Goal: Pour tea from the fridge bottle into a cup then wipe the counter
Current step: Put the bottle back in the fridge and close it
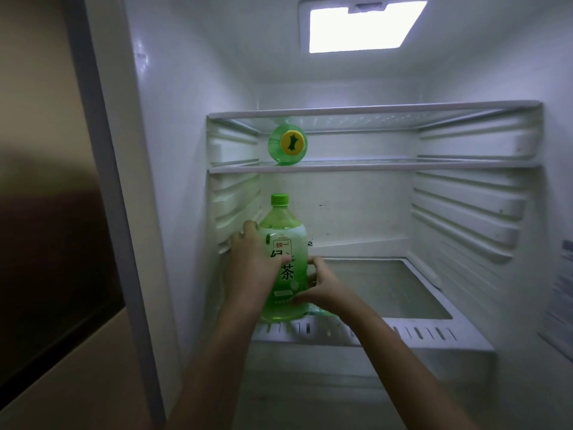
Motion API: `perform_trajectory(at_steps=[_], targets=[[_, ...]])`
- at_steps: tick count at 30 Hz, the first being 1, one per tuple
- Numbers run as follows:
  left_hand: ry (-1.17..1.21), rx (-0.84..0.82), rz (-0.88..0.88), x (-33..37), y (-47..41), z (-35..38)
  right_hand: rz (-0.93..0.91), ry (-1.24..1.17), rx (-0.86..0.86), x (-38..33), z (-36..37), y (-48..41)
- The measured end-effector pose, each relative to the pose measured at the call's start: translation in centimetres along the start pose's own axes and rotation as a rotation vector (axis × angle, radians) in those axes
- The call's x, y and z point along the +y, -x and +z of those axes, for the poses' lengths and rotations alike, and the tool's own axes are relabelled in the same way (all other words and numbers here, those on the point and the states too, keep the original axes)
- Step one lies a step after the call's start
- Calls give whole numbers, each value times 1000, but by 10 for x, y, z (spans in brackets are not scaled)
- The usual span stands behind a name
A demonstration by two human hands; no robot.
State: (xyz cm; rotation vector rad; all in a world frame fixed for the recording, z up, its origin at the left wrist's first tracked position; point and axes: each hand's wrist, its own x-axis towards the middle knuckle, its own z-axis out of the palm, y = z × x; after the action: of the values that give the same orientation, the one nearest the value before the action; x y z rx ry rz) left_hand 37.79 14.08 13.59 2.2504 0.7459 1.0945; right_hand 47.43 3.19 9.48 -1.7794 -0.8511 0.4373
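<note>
A large green tea bottle (pixel 283 234) with a green cap and a white-green label stands upright at the left front of the fridge's lower glass shelf (pixel 387 287). My left hand (pixel 252 259) wraps round its left side and label. My right hand (pixel 316 285) grips its lower right side. Both forearms reach in from below. No cup or cloth is in view.
A second green bottle (pixel 287 144) lies on its side on the middle shelf (pixel 403 165), its yellow cap facing me. Ribbed fridge walls close in left and right. The fridge's left edge (pixel 117 181) stands beside a dark cabinet. A lamp (pixel 362 26) glows above.
</note>
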Motion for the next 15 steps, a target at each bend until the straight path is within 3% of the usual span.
perform_trajectory(at_steps=[8, 15], targets=[[-93, 29, 91, 3, -10, 12, -39, 91, 132, 12, 4, -15], [-30, -5, 124, -1, -27, 29, -5, 158, 210, 19, 7, -40]])
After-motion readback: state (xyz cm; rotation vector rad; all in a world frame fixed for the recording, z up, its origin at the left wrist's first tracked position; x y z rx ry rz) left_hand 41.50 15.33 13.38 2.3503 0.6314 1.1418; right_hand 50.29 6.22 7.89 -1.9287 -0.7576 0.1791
